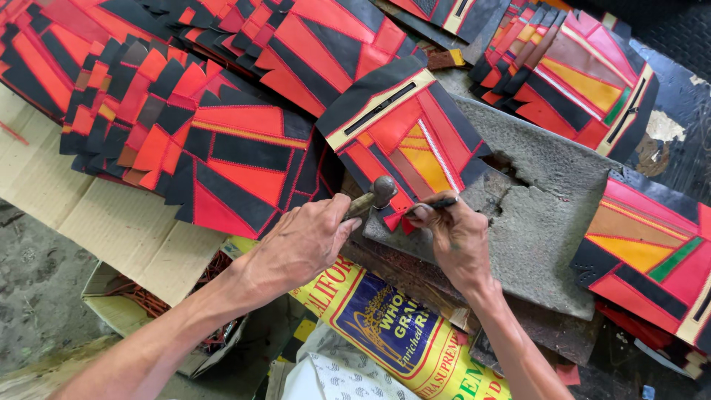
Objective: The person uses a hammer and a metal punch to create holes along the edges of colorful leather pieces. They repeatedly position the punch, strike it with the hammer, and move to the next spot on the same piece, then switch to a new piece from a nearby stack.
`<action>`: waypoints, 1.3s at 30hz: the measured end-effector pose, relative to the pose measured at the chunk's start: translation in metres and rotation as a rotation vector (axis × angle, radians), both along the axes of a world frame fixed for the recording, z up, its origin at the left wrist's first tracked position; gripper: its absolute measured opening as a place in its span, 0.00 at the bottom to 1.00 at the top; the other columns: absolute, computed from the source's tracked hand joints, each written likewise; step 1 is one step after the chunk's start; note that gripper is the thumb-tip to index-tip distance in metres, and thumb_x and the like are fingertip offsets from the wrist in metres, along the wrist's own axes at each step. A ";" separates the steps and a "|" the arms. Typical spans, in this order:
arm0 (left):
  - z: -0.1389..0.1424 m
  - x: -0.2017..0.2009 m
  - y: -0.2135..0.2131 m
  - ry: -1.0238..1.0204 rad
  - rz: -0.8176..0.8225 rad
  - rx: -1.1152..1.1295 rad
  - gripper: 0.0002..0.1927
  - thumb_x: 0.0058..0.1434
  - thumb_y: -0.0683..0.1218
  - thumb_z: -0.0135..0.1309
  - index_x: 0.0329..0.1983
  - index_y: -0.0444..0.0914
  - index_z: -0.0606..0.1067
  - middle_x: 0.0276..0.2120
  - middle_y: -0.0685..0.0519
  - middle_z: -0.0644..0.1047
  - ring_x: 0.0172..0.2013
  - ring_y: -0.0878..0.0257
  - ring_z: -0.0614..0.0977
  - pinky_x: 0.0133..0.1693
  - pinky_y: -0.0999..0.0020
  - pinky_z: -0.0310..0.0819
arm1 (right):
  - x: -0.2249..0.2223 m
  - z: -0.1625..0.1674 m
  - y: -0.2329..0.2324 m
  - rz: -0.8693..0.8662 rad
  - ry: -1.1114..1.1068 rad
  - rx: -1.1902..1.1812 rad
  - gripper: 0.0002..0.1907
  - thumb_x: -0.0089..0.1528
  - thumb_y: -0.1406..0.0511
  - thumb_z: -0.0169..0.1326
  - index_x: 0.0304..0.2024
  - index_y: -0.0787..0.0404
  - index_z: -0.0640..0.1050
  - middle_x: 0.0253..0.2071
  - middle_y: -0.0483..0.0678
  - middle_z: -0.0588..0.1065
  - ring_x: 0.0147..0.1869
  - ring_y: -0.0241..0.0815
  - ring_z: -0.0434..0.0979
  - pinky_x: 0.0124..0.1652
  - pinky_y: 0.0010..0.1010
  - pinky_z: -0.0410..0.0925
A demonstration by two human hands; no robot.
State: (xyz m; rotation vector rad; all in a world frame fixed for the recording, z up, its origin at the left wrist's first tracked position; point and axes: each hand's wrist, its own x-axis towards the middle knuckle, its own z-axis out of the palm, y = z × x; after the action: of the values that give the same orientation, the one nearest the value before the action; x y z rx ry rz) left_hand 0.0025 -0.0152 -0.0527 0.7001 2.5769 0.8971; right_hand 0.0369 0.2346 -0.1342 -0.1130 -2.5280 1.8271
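Hammer clamped in the left hand, its head just beside the right hand, which pinches a thin dark tool onto a red-and-black patchwork piece on the stone slab. Below both grips lies a yellow-and-blue printed sack.

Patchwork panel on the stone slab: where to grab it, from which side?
Take the patchwork panel by its wide black top edge, coming from the far side. Its narrow bottom tip lies on the stone slab between the left hand with the hammer and the right hand.
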 end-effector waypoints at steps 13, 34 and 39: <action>0.000 -0.001 -0.002 -0.011 -0.001 0.021 0.11 0.68 0.46 0.52 0.40 0.33 0.67 0.26 0.36 0.76 0.31 0.36 0.80 0.29 0.45 0.71 | -0.001 0.001 -0.002 0.026 0.059 0.069 0.06 0.66 0.68 0.58 0.41 0.67 0.79 0.33 0.46 0.82 0.39 0.32 0.83 0.40 0.24 0.75; 0.001 -0.001 -0.002 -0.031 0.004 0.015 0.11 0.68 0.46 0.52 0.40 0.32 0.66 0.28 0.36 0.77 0.32 0.36 0.81 0.29 0.45 0.72 | 0.001 0.005 -0.005 0.012 0.070 0.117 0.05 0.65 0.68 0.60 0.41 0.65 0.80 0.32 0.46 0.83 0.38 0.29 0.81 0.39 0.23 0.73; 0.001 -0.001 -0.002 -0.036 0.011 0.010 0.11 0.68 0.46 0.52 0.41 0.33 0.67 0.28 0.36 0.77 0.32 0.36 0.80 0.29 0.45 0.71 | 0.000 0.007 -0.006 0.008 0.087 0.135 0.05 0.65 0.68 0.60 0.41 0.64 0.80 0.31 0.46 0.82 0.37 0.28 0.80 0.39 0.23 0.73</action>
State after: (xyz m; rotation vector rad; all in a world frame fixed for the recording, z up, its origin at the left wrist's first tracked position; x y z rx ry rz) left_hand 0.0012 -0.0170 -0.0521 0.6669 2.5490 0.9180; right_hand 0.0372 0.2285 -0.1277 -0.0201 -2.5855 1.6194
